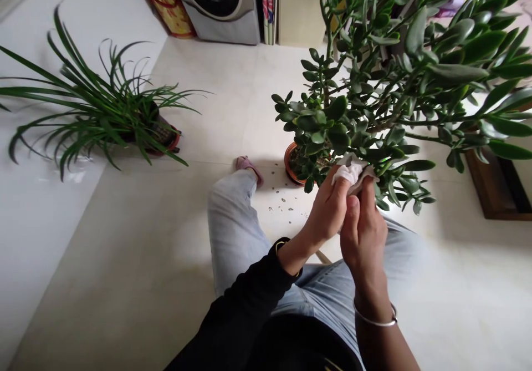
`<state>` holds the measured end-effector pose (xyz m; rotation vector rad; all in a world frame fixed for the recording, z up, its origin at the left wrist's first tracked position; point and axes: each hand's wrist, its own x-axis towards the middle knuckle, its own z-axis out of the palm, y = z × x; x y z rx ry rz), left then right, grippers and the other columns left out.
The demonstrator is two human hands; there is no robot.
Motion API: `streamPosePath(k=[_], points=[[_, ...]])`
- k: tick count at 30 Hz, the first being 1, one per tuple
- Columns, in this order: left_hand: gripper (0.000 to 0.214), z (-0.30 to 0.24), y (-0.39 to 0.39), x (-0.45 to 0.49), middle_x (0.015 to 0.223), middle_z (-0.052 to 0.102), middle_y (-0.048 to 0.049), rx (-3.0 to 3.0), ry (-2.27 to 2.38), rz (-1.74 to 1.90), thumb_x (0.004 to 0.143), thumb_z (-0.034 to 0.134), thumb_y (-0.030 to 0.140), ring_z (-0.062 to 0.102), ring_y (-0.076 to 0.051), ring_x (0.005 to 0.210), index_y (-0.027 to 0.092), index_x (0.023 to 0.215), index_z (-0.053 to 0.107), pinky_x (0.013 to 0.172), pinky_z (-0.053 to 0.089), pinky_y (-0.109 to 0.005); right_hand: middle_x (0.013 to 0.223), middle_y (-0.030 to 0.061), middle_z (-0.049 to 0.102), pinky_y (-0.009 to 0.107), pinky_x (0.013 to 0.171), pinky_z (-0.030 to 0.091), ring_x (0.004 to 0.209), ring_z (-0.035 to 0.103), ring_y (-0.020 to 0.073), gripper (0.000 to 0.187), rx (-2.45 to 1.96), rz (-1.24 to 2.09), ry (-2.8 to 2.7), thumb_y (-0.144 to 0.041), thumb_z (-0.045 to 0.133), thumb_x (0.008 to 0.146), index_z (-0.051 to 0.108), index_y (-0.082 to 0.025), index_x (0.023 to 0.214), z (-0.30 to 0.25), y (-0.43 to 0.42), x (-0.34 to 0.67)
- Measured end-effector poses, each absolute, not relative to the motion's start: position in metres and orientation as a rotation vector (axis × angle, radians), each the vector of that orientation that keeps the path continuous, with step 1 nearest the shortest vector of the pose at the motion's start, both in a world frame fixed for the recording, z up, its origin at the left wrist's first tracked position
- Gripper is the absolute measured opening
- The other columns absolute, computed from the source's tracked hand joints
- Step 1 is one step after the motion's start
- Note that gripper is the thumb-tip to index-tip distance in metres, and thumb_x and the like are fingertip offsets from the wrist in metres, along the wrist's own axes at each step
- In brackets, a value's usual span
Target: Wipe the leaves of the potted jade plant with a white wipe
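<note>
A large jade plant [399, 77] with thick green leaves fills the upper right and grows from a brown pot [290, 167] on the floor. My left hand [328, 210] is closed on a white tissue [351, 171] pressed against the plant's lower leaves. Beside it, my right hand [362, 229] has its fingers pinched up at the same tissue and leaves. I am seated, with light jeans, a black sleeve on the left arm and a silver bangle [376, 320] on the right wrist.
A long-leaved grassy plant [95, 110] stands in a dark pot at the left by the white wall. A washing machine [220, 2] is at the back. A wooden frame [499, 188] lies at the right. Small leaf bits [282, 199] dot the pale tile floor.
</note>
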<state>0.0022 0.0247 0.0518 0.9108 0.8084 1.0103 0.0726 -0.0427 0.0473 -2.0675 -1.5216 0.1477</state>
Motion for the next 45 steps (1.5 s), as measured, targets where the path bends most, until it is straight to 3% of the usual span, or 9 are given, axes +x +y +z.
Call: streamPosePath(k=[3,6,11,15,20,24,31,40,45], points=[[0.031,0.053,0.021,-0.003,0.118,0.076,-0.0068,0.899,0.873,0.969,0.104,0.046,0.040,0.067,-0.023,0.116,0.022,0.115,0.069,0.109,0.053,-0.038,0.126,0.0182,0.075,0.038,0.075,0.059,0.102,0.076,0.0296,0.052,-1.897,0.158,-1.589,-0.040,0.032,0.109,0.053,-0.019,0.152,0.039,-0.055,0.069],[0.027,0.051,0.012,-0.015,0.111,0.076,-0.0059,0.883,0.936,0.951,0.102,0.050,0.040,0.068,-0.022,0.110,0.023,0.113,0.069,0.102,0.056,-0.036,0.122,0.0178,0.075,0.037,0.076,0.061,0.097,0.076,0.0265,0.047,-1.702,0.110,-1.602,-0.034,0.040,0.107,0.054,-0.017,0.149,0.025,-0.072,0.065],[0.031,0.036,-0.006,-0.038,0.121,0.074,-0.0078,0.831,1.041,1.074,0.103,0.044,0.038,0.065,-0.022,0.125,0.023,0.117,0.067,0.114,0.048,-0.037,0.126,0.0202,0.071,0.036,0.073,0.062,0.094,0.074,0.0255,0.061,-1.676,0.235,-1.497,-0.036,0.043,0.105,0.037,-0.016,0.163,-0.002,-0.097,0.058],[0.028,0.033,-0.001,-0.041,0.124,0.074,-0.0084,0.944,1.112,1.064,0.101,0.051,0.035,0.060,-0.023,0.134,0.023,0.120,0.068,0.119,0.044,-0.038,0.133,0.0238,0.066,0.037,0.070,0.061,0.087,0.072,0.0238,0.067,-1.761,0.262,-1.401,-0.040,0.039,0.106,0.027,-0.013,0.166,-0.008,-0.095,0.058],[0.025,0.036,0.018,-0.029,0.117,0.076,-0.0066,1.051,1.025,0.972,0.100,0.050,0.031,0.067,-0.021,0.113,0.021,0.111,0.070,0.108,0.050,-0.036,0.125,0.0217,0.070,0.043,0.079,0.059,0.100,0.071,0.0288,0.059,-1.920,0.246,-1.507,-0.043,0.036,0.108,0.042,-0.012,0.157,0.013,-0.067,0.065],[0.022,0.034,0.028,-0.019,0.099,0.074,-0.0035,1.042,0.993,0.904,0.100,0.050,0.029,0.066,-0.020,0.103,0.021,0.090,0.068,0.100,0.053,-0.033,0.113,0.0181,0.074,0.038,0.068,0.054,0.092,0.073,0.0296,0.059,-2.033,0.333,-1.523,-0.044,0.030,0.108,0.039,-0.014,0.157,0.027,-0.053,0.067],[0.014,0.027,0.040,-0.004,0.087,0.068,-0.0017,1.088,0.878,0.924,0.094,0.053,0.025,0.063,-0.018,0.091,0.021,0.088,0.064,0.091,0.053,-0.031,0.130,0.0216,0.072,0.036,0.063,0.052,0.087,0.075,0.0304,0.057,-2.084,0.330,-1.596,-0.043,0.030,0.107,0.044,-0.017,0.156,0.031,-0.050,0.067],[0.011,0.023,0.043,-0.003,0.075,0.063,0.0006,1.096,0.899,0.958,0.089,0.054,0.021,0.054,-0.014,0.073,0.019,0.082,0.062,0.071,0.046,-0.028,0.104,0.0191,0.077,0.036,0.056,0.045,0.068,0.068,0.0297,0.065,-2.173,0.321,-1.606,-0.034,0.035,0.098,0.037,-0.010,0.159,0.035,-0.042,0.070],[0.010,0.019,0.039,-0.003,0.079,0.068,-0.0006,1.104,0.894,0.975,0.088,0.055,0.020,0.059,-0.015,0.075,0.019,0.084,0.065,0.071,0.048,-0.027,0.094,0.0155,0.076,0.033,0.053,0.040,0.060,0.065,0.0269,0.070,-2.226,0.349,-1.593,-0.030,0.036,0.096,0.029,-0.009,0.162,0.039,-0.038,0.070]])
